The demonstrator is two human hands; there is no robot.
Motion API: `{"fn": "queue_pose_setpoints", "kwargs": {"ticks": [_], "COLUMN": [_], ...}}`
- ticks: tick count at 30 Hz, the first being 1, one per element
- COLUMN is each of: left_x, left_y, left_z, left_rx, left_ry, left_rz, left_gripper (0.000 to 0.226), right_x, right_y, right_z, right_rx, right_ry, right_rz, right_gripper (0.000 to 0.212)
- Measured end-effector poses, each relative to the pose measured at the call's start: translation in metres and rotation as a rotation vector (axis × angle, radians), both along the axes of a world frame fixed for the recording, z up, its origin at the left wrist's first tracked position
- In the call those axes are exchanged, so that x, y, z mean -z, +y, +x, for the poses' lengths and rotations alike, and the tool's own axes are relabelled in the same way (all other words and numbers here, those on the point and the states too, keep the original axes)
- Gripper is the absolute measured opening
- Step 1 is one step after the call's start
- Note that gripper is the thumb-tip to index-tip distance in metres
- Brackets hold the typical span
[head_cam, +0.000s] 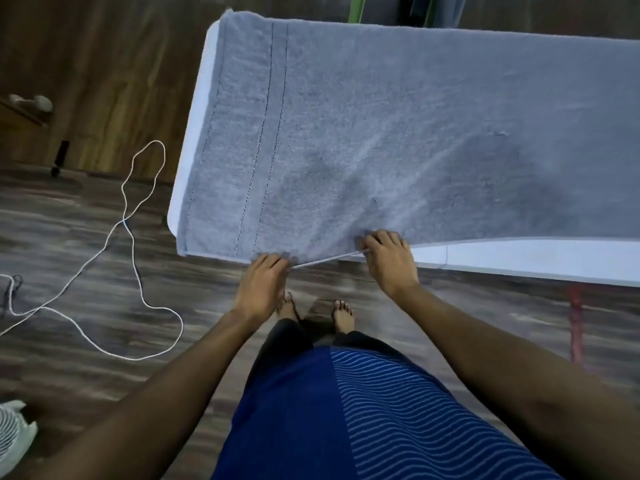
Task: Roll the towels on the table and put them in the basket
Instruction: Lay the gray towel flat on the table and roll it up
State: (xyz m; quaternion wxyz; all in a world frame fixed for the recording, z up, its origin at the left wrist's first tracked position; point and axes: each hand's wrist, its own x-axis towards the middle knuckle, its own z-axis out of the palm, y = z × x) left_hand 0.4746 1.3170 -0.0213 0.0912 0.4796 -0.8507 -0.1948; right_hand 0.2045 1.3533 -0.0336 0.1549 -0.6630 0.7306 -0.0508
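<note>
A single grey towel (381, 133) is found spread flat and unrolled over a white table (519, 259), covering nearly the whole top; only a narrow white strip is left showing along the far-left end and a wider band along the near edge to the right. Two dark stitched lines are noted running across the towel near its left end. The near hem of the towel is gripped by both hands. The left hand (261, 285) is placed at the table's edge, its fingers (273, 259) curled onto the hem. The right hand (389, 261) is set just beside it to the right, its fingers (377, 239) bent down on the cloth, the thumb side pinching the hem. Between the two hands a short length of hem is drawn taut and raised slightly off the table edge. On the wood-patterned floor (86, 258) to the left a white cord (138, 202) is seen lying in loose loops, and part of a white fan (14, 434) is recorded at the lower-left corner.
</note>
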Motion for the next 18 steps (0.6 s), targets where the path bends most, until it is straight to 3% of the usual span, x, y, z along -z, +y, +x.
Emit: {"fn": "queue_pose_setpoints", "kwargs": {"ticks": [4,10,15,18], "left_x": [-0.001,-0.002,-0.001,0.001], "left_y": [0.003,0.009,0.035,0.039], "left_z": [-0.004,-0.028,-0.094,-0.127], "left_rx": [-0.011,-0.091,0.158,0.205], "left_ry": [-0.035,-0.194,-0.041,-0.009], "left_rz": [-0.015,0.028,0.047,0.074], "left_gripper": [0.026,0.03,0.045,0.04], "right_x": [0.002,-0.003,-0.001,-0.003], "right_y": [0.01,0.045,0.06,0.065], "right_z": [-0.029,-0.022,-0.014,-0.013], "right_rx": [-0.003,0.037,0.122,0.166], "right_ry": [-0.081,-0.201,-0.223,-0.196], "right_rz": [0.004,0.041,0.028,0.004], "right_gripper": [0.016,0.02,0.02,0.021]}}
